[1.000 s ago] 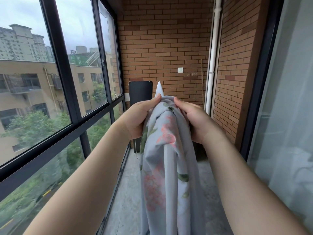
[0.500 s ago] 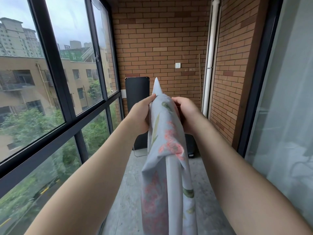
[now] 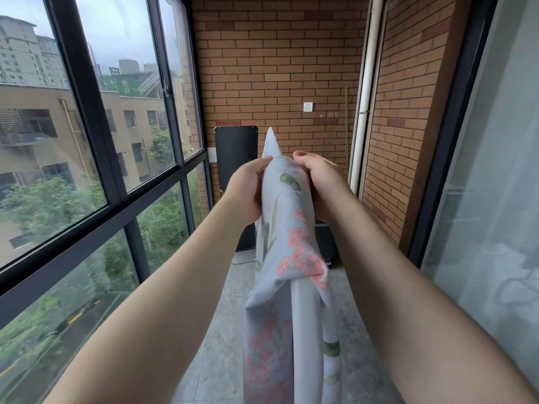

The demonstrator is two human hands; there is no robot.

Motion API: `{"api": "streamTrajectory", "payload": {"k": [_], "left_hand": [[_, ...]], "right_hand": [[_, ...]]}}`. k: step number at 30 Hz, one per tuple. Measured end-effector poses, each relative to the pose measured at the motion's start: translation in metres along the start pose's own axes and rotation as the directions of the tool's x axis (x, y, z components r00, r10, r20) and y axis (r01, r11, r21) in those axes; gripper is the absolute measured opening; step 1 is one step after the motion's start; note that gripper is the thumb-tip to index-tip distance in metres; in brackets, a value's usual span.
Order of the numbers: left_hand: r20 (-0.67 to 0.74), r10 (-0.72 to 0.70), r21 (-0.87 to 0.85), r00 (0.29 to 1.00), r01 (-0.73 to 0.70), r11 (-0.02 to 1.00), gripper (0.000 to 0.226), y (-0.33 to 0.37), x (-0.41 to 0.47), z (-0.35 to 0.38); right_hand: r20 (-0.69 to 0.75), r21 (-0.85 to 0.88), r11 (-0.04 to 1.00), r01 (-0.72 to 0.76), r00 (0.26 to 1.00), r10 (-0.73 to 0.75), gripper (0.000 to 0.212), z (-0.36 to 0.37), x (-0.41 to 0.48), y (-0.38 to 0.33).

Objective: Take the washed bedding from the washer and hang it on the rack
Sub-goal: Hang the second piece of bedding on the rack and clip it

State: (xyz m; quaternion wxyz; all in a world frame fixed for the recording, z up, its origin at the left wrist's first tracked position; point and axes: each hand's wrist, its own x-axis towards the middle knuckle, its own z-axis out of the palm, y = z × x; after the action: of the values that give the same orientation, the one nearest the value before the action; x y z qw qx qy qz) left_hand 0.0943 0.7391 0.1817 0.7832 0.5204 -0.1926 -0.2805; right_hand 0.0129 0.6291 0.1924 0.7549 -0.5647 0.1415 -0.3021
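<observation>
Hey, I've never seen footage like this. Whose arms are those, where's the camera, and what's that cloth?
There is no machine here: these are a person's two bare arms. Every picture comes from one wide-angle camera worn on the head, looking forward and down. The left hand and right hand each grip the bunched top of the flowered bedding, which hangs down between the arms; a white corner pokes up above the hands. Around them is a glazed balcony: windows on the left, a brick wall ahead, a grey floor below. No drying rack shows.
</observation>
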Motion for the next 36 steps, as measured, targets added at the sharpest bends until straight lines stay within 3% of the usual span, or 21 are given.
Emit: {"api": "streamTrajectory", "payload": {"k": [6,9,13,18,21,24,25,31,36], "left_hand": [[-0.061,0.042,0.051,0.997,-0.039,0.998,0.021,0.002,-0.003,0.003],[-0.088,0.063,0.105,0.994,-0.054,0.993,0.023,0.004,-0.010,0.009],[-0.164,0.211,0.269,0.964,-0.162,0.949,0.012,-0.006,-0.011,0.009],[-0.185,0.312,0.423,0.932,-0.212,0.881,0.015,-0.023,-0.024,0.002],[-0.166,0.346,0.439,0.923,-0.246,0.865,0.018,-0.030,-0.045,-0.005],[-0.119,0.396,0.418,0.911,-0.316,0.852,0.014,-0.038,-0.081,-0.012],[-0.110,0.409,0.403,0.906,-0.336,0.851,0.015,-0.042,-0.096,-0.013],[-0.093,0.461,0.283,0.882,-0.421,0.862,0.006,-0.058,-0.178,-0.023],[0.051,0.651,0.370,0.758,-0.620,0.692,0.022,-0.062,-0.225,-0.015]], "right_hand": [[-0.068,0.036,0.999,-0.038,0.997,0.040,0.033,-0.005,0.005,0.012],[-0.055,0.039,0.999,-0.038,0.998,0.040,0.023,-0.006,0.004,0.013],[-0.005,-0.065,0.998,-0.018,1.000,0.018,0.013,-0.003,-0.004,0.027],[0.025,-0.235,0.965,0.115,0.993,-0.113,0.019,-0.006,-0.021,0.039],[0.049,-0.301,0.939,0.167,0.986,-0.159,0.035,-0.009,-0.039,0.041],[0.107,-0.431,0.850,0.304,0.952,-0.287,0.015,-0.015,-0.066,0.043],[0.122,-0.455,0.825,0.335,0.941,-0.315,0.017,-0.019,-0.079,0.043],[0.209,-0.342,0.814,0.469,0.883,-0.420,0.016,-0.042,-0.170,0.036],[0.299,-0.267,0.757,0.596,0.798,-0.522,0.026,-0.045,-0.220,0.040]]}}
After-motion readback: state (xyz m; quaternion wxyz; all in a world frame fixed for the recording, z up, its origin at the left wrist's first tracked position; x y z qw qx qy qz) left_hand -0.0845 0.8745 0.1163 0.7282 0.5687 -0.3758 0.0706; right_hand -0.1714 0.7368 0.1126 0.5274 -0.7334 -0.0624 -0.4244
